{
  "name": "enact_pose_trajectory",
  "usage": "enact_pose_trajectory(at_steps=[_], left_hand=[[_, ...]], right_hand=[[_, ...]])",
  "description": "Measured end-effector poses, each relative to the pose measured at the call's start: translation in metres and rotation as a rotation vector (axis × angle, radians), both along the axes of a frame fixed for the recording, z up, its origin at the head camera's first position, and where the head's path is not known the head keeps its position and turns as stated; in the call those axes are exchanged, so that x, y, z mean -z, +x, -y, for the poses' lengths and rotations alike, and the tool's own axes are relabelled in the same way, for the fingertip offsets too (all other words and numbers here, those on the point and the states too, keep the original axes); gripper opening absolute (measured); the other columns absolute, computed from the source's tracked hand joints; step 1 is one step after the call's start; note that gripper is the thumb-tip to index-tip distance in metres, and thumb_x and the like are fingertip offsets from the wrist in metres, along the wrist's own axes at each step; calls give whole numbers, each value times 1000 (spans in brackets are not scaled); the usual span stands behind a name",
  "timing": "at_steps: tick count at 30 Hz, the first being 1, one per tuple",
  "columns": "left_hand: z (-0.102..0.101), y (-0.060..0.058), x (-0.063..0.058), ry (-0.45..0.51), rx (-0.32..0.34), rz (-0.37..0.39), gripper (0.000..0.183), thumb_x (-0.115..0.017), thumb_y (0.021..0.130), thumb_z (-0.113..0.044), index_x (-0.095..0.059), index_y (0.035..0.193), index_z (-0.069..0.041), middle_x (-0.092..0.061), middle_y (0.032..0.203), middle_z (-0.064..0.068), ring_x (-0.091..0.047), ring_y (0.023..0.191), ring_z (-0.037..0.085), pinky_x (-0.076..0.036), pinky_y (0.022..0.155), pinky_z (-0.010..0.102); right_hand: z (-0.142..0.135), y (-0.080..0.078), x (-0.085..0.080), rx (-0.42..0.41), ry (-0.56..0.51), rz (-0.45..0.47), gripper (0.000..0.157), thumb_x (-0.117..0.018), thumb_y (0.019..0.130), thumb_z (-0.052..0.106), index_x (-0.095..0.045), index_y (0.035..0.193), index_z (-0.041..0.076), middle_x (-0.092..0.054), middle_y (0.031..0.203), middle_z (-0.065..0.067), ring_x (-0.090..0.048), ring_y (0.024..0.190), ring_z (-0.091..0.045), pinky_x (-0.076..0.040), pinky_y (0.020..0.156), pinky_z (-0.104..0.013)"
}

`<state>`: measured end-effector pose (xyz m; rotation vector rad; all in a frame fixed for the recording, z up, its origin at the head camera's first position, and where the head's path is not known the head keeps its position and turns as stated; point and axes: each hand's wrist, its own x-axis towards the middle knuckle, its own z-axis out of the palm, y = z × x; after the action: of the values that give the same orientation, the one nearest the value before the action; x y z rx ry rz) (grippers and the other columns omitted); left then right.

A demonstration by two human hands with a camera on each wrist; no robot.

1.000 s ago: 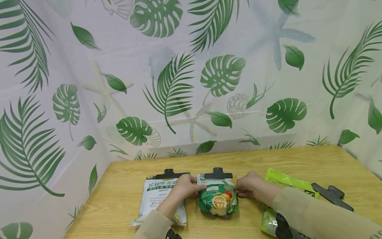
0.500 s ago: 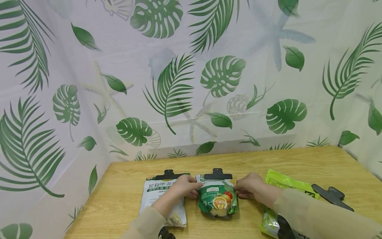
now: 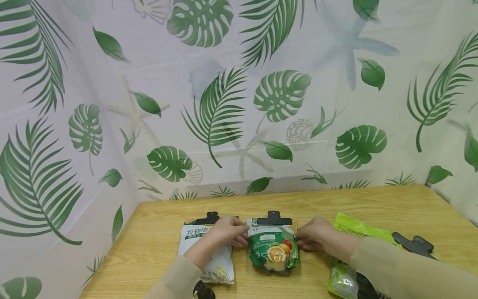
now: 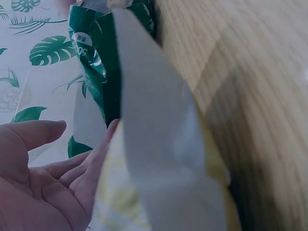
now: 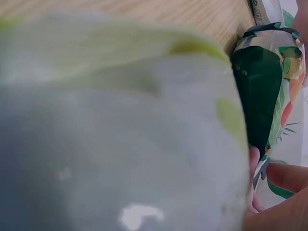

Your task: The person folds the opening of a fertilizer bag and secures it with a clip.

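A green and white bag (image 3: 274, 245) with fruit pictures stands mid-table, a black clip (image 3: 274, 217) across its top. At its left edge is my left hand (image 3: 228, 231), fingers touching or very near the side. The left wrist view shows that thumb (image 4: 45, 132) spread apart from the fingers. My right hand (image 3: 316, 235) rests its fingertips against the bag's right edge. In the right wrist view its thumb (image 5: 287, 176) lies close to the bag's top corner, partly hidden. Beside my left forearm is a white bag (image 3: 218, 263) with a black clip (image 3: 207, 217).
A lime-green bag (image 3: 341, 278) lies partly beneath my right forearm, with a black clip (image 3: 415, 244) on its far right. The wooden table (image 3: 149, 241) backs onto a leaf-patterned cloth (image 3: 239, 124). Dark wristbands (image 3: 203, 290) show on both arms.
My left thumb has come off the front of the green bag, and the left hand has drawn slightly left. The right hand stays at the bag's right edge. The view has shifted slightly.
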<state>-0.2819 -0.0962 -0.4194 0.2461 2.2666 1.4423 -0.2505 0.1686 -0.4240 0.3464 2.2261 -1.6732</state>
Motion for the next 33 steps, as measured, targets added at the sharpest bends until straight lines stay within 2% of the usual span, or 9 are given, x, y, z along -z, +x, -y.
enact_pose_trajectory(at_steps=[7, 15, 23, 33], left_hand=[[6, -3, -6, 9, 13, 1, 37, -55, 97, -16, -56, 122, 10, -70, 94, 18, -70, 79, 28, -57, 71, 39], [10, -1, -11, 2, 28, -19, 36, -56, 96, -21, -59, 120, 6, -71, 92, 16, -70, 80, 27, -57, 74, 39], [1, 0, -17, 9, 46, -42, 38, -58, 95, -24, -59, 121, 4, -71, 92, 15, -70, 81, 27, -56, 74, 42], [-12, 0, -21, 60, 71, -23, 35, -58, 95, -22, -60, 119, 4, -71, 92, 17, -69, 79, 26, -56, 76, 43]], right_hand=[[-3, 6, -5, -33, 7, -4, 29, -62, 86, 4, -58, 108, -15, -68, 81, -13, -65, 64, -14, -56, 65, -29], [-11, 11, -9, -76, -5, 8, 35, -56, 90, 5, -50, 114, -21, -68, 87, -16, -66, 67, -14, -56, 66, -28], [-20, 12, -14, -101, -26, 16, 39, -55, 93, 7, -48, 118, -22, -69, 88, -15, -67, 70, -13, -56, 67, -28], [-31, 21, -25, -135, -50, 13, 42, -54, 93, 6, -45, 121, -24, -69, 89, -14, -67, 70, -13, -57, 70, -30]])
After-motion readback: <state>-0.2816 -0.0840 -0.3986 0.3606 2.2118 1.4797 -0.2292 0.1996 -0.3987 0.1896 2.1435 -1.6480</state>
